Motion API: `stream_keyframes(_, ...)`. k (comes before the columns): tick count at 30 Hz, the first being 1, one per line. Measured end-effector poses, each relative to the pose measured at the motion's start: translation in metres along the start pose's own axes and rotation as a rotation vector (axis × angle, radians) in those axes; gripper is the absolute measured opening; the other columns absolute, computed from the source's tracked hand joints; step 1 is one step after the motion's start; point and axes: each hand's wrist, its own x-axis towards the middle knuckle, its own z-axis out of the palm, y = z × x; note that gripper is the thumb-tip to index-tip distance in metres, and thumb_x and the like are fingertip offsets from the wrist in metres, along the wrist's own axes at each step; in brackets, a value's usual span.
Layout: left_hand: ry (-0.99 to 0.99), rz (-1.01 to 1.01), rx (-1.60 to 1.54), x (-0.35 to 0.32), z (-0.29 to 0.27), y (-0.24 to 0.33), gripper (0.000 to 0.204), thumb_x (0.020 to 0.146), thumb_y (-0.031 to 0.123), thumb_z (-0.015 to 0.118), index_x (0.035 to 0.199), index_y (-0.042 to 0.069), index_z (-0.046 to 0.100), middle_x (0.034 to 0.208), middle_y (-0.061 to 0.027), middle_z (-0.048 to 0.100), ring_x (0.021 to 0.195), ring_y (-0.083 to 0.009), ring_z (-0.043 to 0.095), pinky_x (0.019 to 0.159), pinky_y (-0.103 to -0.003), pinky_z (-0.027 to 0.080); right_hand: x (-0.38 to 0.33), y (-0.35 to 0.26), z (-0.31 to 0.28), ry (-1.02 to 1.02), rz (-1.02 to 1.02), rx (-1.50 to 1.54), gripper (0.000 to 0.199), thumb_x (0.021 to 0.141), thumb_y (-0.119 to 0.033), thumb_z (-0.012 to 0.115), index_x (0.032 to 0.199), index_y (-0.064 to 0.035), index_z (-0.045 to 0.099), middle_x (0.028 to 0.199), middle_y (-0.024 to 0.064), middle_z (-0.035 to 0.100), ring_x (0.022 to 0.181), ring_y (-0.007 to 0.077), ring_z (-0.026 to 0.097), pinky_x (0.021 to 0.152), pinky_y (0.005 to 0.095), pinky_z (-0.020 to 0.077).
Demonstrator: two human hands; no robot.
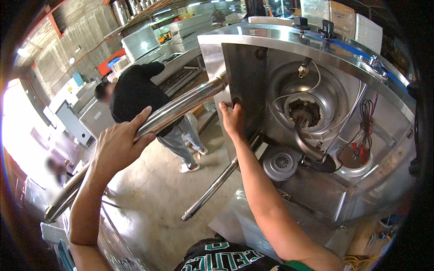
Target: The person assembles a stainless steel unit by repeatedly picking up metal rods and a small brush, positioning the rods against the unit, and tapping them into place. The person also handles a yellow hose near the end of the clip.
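Two hands, left (120, 144) gripping steel leg (181, 106), right (232, 118) spread on steel panel (246, 77), concrete workshop floor (153, 194)

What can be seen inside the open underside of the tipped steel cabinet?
Inside the steel cabinet: a round burner bowl with thin tubing, a bent pipe, a grey blower and hanging wires. The dark panel under the right hand hides the rest.

Steel leg's (181, 106) far end behind panel (244, 86)
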Motion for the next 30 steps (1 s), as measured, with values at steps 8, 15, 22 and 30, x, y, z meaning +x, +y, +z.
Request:
stream_keyframes(8, 0.056, -0.167, 0.051, -0.035, 0.02, 0.058, 0.067, 0.095, 0.05, 0.065, 0.155, 0.026, 0.044, 0.098, -0.0211, 0.072, 0.089, -0.0413, 0.072, 0.081, -0.053, 0.055, 0.002, 0.002, 0.0, 0.011, -0.072, -0.044, 0.033, 0.089, -0.026, 0.077, 0.1, 0.0041, 0.068, 0.095, 0.0234, 0.072, 0.09, 0.0399, 0.071, 0.08, 0.0462, 0.0537)
stream_keyframes(15, 0.045, -0.248, 0.071, -0.045, 0.038, 0.073, 0.062, 0.095, 0.05, 0.065, 0.147, 0.02, 0.052, 0.099, -0.0214, 0.073, 0.089, -0.0409, 0.073, 0.08, -0.054, 0.055, 0.003, -0.006, -0.009, -0.096, 0.019, -0.121, 0.038, 0.089, -0.03, 0.075, 0.105, 0.0043, 0.069, 0.104, 0.0254, 0.072, 0.095, 0.0434, 0.07, 0.083, 0.0485, 0.0543)
stream_keyframes(22, 0.052, 0.036, -0.162, -0.02, 0.021, 0.028, 0.06, 0.096, 0.053, 0.064, 0.142, 0.015, 0.056, 0.093, -0.0205, 0.074, 0.078, -0.037, 0.073, 0.079, -0.049, 0.056, 0.001, -0.008, -0.008, -0.041, -0.021, -0.052, 0.034, 0.087, -0.029, 0.076, 0.096, 0.0036, 0.07, 0.096, 0.0244, 0.073, 0.091, 0.0413, 0.071, 0.08, 0.0475, 0.0543)
stream_keyframes(30, -0.247, -0.036, -0.517, 0.016, 0.043, 0.032, 0.059, 0.1, 0.052, 0.059, 0.143, 0.012, 0.053, 0.088, -0.0156, 0.07, 0.075, -0.026, 0.072, 0.066, -0.043, 0.059, -0.006, 0.0, -0.007, -0.034, -0.026, -0.17, 0.038, 0.089, -0.031, 0.077, 0.096, 0.0057, 0.07, 0.094, 0.0267, 0.072, 0.091, 0.0426, 0.072, 0.078, 0.0471, 0.055)
